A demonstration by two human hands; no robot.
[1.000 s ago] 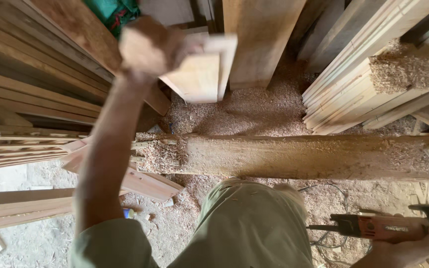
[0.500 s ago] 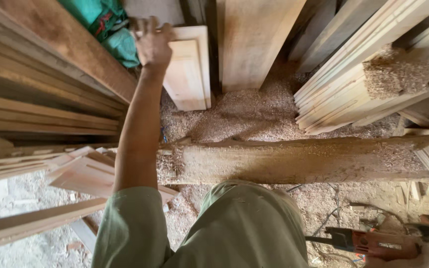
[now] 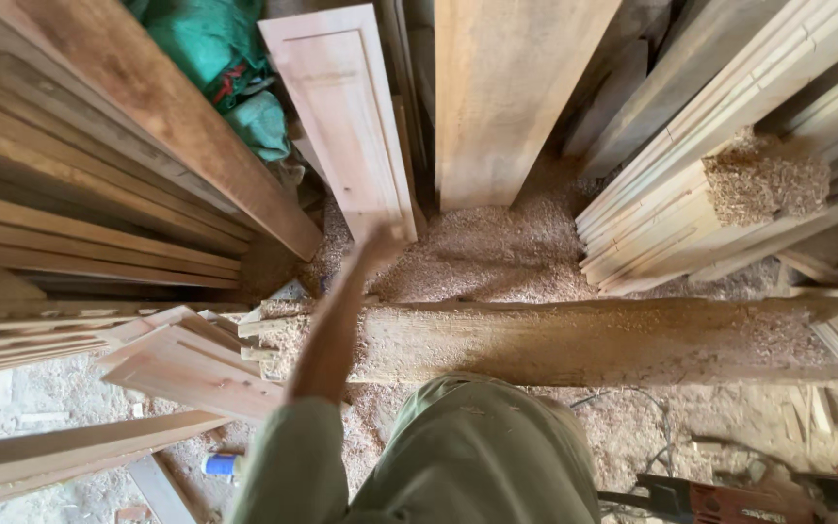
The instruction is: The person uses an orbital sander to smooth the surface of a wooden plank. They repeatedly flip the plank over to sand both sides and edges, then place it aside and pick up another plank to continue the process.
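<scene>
- Overhead, looking down, the left hand (image 3: 377,243) reaches forward at the end of a bare forearm, blurred; its grip cannot be told, and it sits right at the bottom edge of a pale raised-panel door (image 3: 341,116).
- That panel door leans upright among stacked timber; it serves as the landmark for what follows.
- Left of the panel door, a dark slanted plank (image 3: 157,107) runs down toward the floor, with green cloth (image 3: 215,49) bunched between the two.
- Right of the panel door stands a wide upright board (image 3: 506,97), and farther right a bundle of pale mouldings (image 3: 661,213) capped with sawdust.
- Below the panel door, sawdust (image 3: 497,252) covers the ground, and nearer the person a long rough beam (image 3: 574,340) lies crosswise.
- Far below and right of the panel door, an orange power tool (image 3: 729,503) shows at the frame edge; the right hand is out of view.
- Below and left of the panel door lie loose panel offcuts (image 3: 186,364).
</scene>
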